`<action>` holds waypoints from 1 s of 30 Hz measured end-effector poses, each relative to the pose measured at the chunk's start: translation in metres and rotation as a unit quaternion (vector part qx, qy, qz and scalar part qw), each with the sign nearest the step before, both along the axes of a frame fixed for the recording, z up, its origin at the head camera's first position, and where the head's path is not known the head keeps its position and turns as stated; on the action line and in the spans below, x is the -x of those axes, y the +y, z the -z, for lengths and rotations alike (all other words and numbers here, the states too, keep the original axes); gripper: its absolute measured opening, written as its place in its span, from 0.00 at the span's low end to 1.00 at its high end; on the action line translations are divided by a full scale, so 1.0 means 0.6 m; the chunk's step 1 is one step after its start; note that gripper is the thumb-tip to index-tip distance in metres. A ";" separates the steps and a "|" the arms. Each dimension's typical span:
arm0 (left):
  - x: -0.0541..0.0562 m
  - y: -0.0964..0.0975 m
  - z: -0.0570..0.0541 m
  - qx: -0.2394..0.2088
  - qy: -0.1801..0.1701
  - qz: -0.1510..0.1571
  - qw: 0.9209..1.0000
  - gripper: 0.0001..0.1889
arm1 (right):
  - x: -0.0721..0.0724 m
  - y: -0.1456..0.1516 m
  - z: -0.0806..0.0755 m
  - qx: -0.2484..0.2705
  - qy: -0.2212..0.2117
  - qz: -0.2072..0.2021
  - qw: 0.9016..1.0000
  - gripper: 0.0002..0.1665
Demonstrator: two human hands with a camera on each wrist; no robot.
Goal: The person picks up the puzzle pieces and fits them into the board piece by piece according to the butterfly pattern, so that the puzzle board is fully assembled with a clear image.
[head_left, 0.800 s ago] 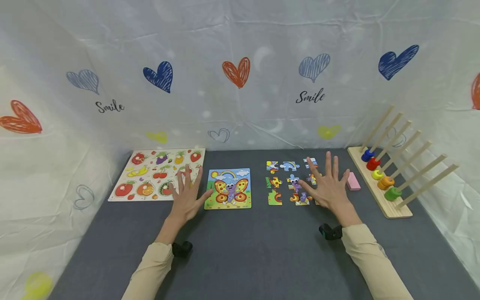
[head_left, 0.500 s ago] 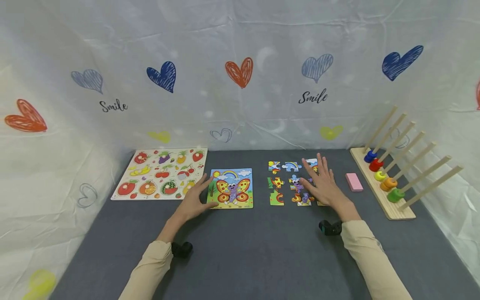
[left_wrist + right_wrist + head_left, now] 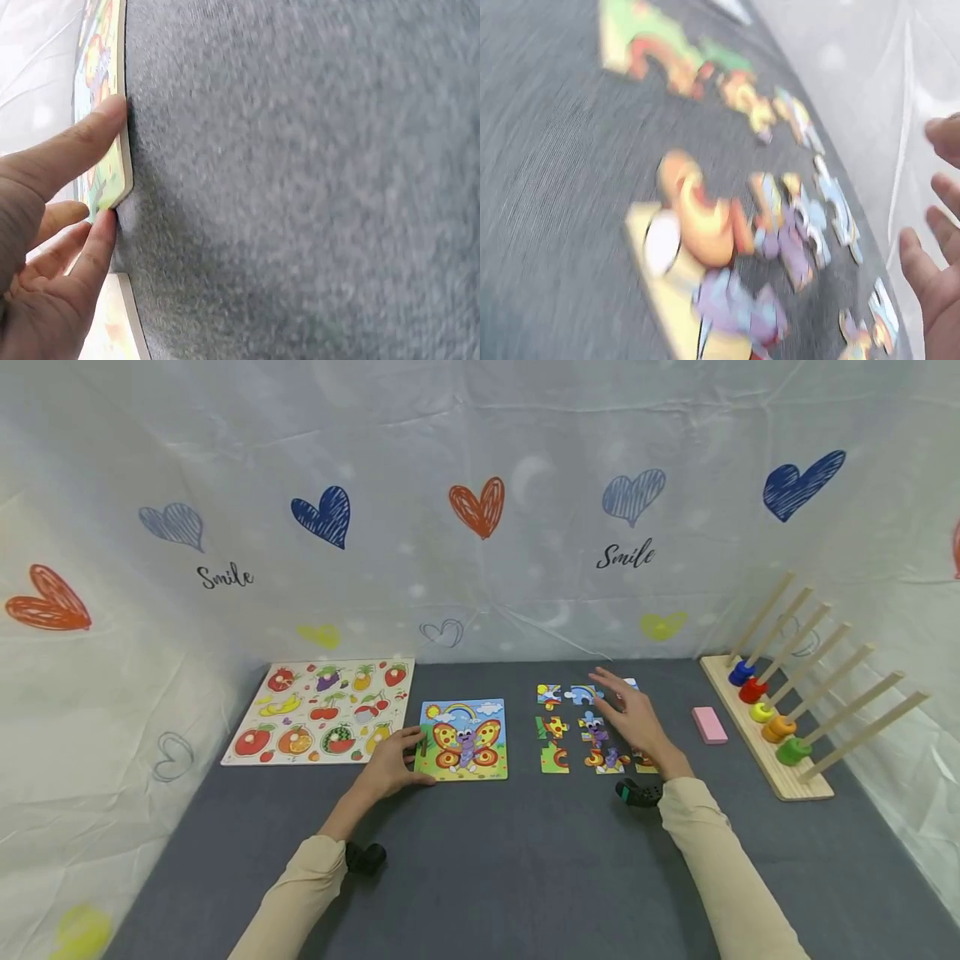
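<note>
A square butterfly puzzle board [image 3: 467,739] lies flat on the table. My left hand [image 3: 390,762] grips it at its near-left corner. In the left wrist view, the thumb [image 3: 86,142] touches the board's edge and a fingertip [image 3: 105,221] meets it by the corner. To the right, loose jigsaw pieces [image 3: 555,727] with the same picture lie spaced apart in rows. Above the right-hand pieces hovers my right hand [image 3: 633,718], fingers extended and holding nothing; it hides part of some pieces. The right wrist view is blurred, with pieces [image 3: 727,300] below the fingers [image 3: 922,270].
A fruit board [image 3: 318,714] lies at the left, close to my left hand. Right of the pieces are a pink block [image 3: 708,725] and a wooden peg stand [image 3: 810,785] with coloured rings and tall upright pegs. A white curtain [image 3: 390,593] hangs behind the table.
My left hand has come down from above the fruit board and closed onto the butterfly board's corner. My right hand has shifted left over the pieces, its fingers drawing closer together.
</note>
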State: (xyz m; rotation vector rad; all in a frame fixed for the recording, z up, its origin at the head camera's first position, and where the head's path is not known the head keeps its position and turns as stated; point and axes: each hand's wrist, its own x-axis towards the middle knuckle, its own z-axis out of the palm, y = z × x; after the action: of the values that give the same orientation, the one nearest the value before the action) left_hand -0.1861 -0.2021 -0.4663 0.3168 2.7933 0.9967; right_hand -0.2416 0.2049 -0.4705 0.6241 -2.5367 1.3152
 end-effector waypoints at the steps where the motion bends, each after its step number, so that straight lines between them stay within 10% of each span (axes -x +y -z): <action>1: 0.002 0.001 0.000 0.004 -0.004 0.003 1.000 0.44 | 0.002 -0.002 0.000 0.018 -0.013 -0.001 1.000 0.26; 12: 0.001 -0.014 0.000 0.023 -0.021 0.000 1.000 0.44 | 0.042 -0.039 0.002 0.151 -0.195 -0.066 0.967 0.29; 30: 0.006 0.010 -0.003 0.022 -0.043 -0.015 0.999 0.46 | 0.081 -0.053 0.015 0.177 -0.255 -0.052 0.949 0.28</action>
State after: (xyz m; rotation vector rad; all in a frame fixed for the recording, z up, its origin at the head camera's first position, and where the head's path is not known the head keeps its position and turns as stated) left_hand -0.1896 -0.1962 -0.4647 0.2220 2.7453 0.9293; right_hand -0.2900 0.1730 -0.4793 0.3796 -2.5445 2.1407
